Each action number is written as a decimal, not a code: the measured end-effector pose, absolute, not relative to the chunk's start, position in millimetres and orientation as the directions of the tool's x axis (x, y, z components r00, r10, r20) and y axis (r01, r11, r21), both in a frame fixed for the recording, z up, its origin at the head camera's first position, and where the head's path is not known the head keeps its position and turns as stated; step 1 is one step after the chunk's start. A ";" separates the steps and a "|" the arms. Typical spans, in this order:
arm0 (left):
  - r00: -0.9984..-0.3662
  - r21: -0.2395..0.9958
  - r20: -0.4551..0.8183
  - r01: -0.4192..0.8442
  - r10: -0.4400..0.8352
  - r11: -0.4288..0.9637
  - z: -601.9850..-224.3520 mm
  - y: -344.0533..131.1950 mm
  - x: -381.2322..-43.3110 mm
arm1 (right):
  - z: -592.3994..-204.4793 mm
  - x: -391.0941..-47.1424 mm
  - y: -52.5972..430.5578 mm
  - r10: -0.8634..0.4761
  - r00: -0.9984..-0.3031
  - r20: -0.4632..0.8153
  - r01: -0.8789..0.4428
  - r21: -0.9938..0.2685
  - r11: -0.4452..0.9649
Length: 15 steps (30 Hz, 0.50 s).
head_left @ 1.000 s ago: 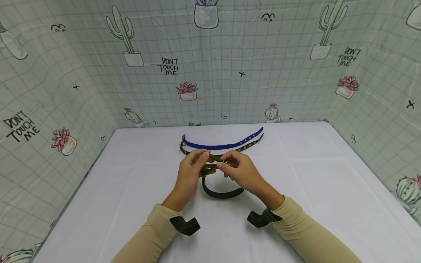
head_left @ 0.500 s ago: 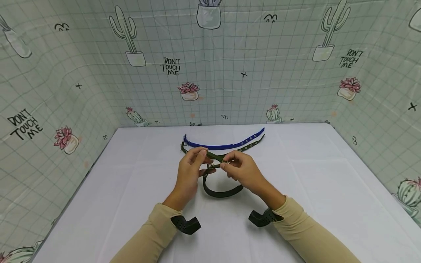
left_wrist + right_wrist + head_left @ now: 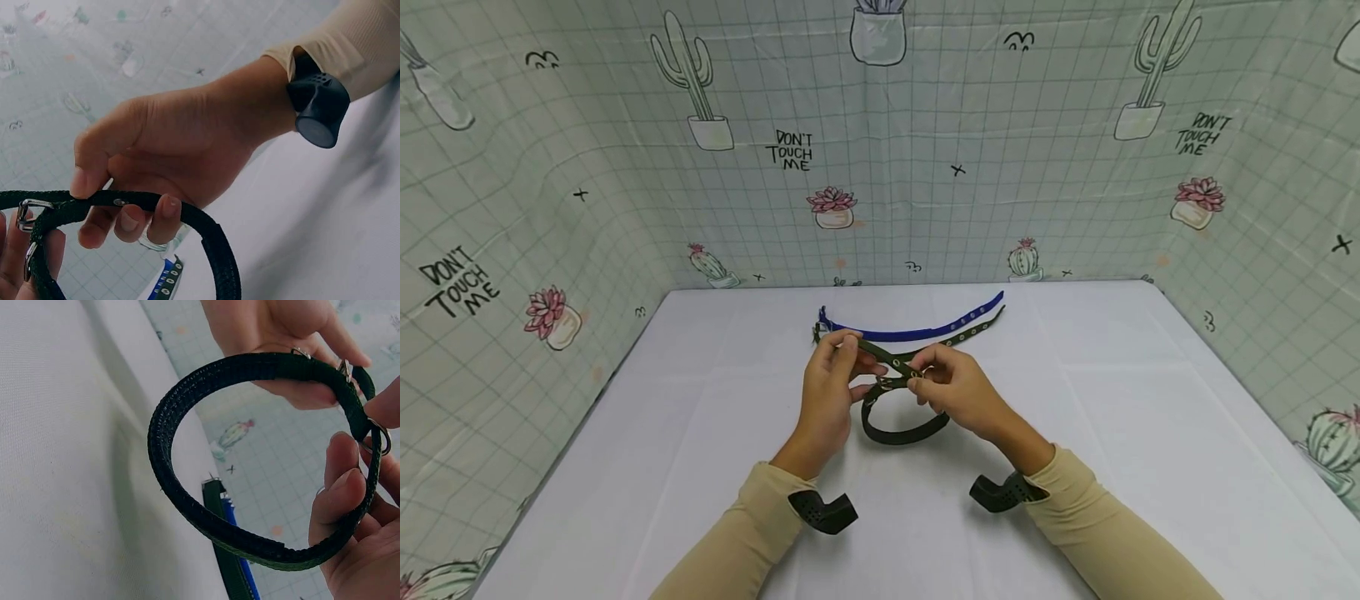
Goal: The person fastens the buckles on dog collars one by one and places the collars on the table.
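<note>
A dark green dog collar (image 3: 891, 438) is bent into a loop between the two hands. My left hand (image 3: 827, 387) pinches its holed strap end, which slants up and left across the loop in the head view. My right hand (image 3: 958, 392) grips the band just right of the metal buckle (image 3: 883, 382). In the left wrist view, the right thumb presses the strap from above, fingers curled beneath, beside the silver buckle (image 3: 28, 214). The loop (image 3: 161, 440) shows in full in the right wrist view, its metal ring (image 3: 382, 439) close to the right fingers.
Behind the hands, a blue collar (image 3: 910, 337) and another green collar (image 3: 973, 328) lie side by side, partly hidden by the hands. The white-covered table (image 3: 1112, 433) is backed by a cactus-print cloth (image 3: 910, 208). Both wrists carry black cameras.
My left hand has drawn the strap end up and left, so more of it and its eyelet show. The right hand has shifted slightly right, keeping its grip.
</note>
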<state>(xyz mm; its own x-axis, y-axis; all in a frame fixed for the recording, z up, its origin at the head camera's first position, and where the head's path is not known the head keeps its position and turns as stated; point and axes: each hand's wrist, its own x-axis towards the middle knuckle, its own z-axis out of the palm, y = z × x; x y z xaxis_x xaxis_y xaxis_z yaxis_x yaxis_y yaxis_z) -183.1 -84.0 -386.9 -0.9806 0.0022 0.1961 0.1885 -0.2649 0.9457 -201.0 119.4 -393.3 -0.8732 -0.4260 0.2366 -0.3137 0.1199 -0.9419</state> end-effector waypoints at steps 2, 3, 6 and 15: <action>-0.982 0.942 0.190 0.180 0.007 -0.283 -387.4 -83.5 -181.6 | -393.3 -200.2 119.6 -0.433 -0.871 0.234 -0.306 -0.946 0.104; -0.983 0.942 0.184 0.173 0.010 -0.288 -387.7 -83.2 -180.8 | -393.5 -199.7 119.7 -0.435 -0.869 0.235 -0.304 -0.948 0.097; -0.985 0.944 0.169 0.158 0.015 -0.289 -388.5 -82.3 -178.8 | -393.6 -198.2 119.2 -0.434 -0.867 0.243 -0.307 -0.948 0.081; -0.982 0.939 0.187 0.168 0.033 -0.301 -388.5 -79.2 -179.5 | -392.2 -195.7 115.2 -0.357 -0.885 0.299 -0.366 -0.920 0.137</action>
